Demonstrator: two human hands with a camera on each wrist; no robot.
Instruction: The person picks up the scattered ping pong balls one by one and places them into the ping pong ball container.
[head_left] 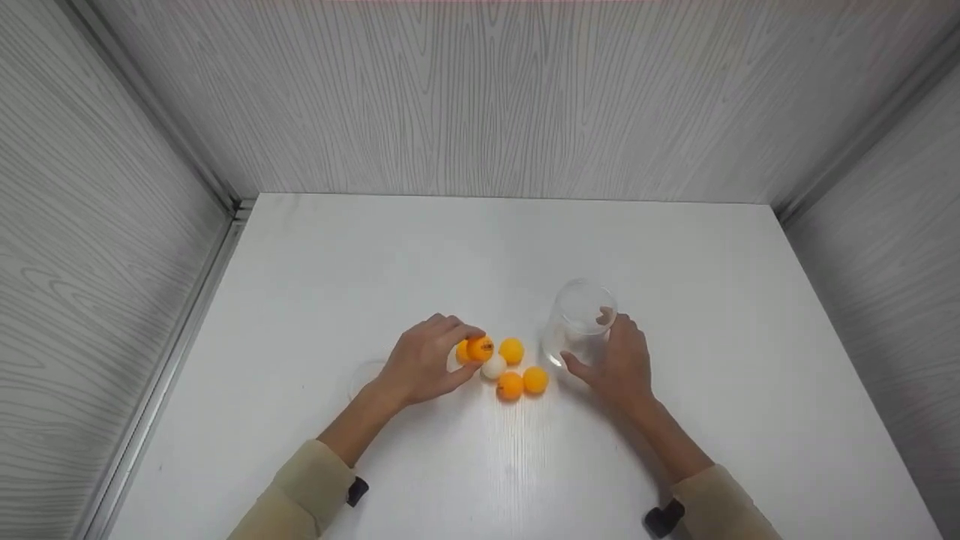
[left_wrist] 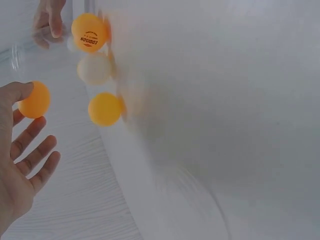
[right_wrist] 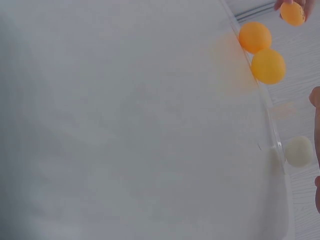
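Printed orange plastic-looking ball (head_left: pixel 481 348) pinched between thumb and fingertips of left hand (head_left: pixel 425 364), held over counter (head_left: pixel 675 247), apparently for light, easily released grip. Clear cylindrical cup (head_left: pixel 568 331) clasped around side by right hand (head_left: pixel 622 367), probably steadied against tipping. White ball (head_left: pixel 493 367) and loose orange balls (head_left: pixel 535 380) clustered between hands.

Left of the cup (head_left: pixel 576 339), loose balls (head_left: pixel 511 351) are blocking a low pass, with the left hand (head_left: pixel 424 365), pinching another ball (head_left: pixel 481 348), filling the space at their far side; farther left, a faint clear thing (head_left: pixel 364 375) is obstructing too. The right hand (head_left: pixel 622 364) is barring the cup's right side. Behind the cup, table (head_left: pixel 637 240) is stretching to the wall (head_left: pixel 480 105), offering room.
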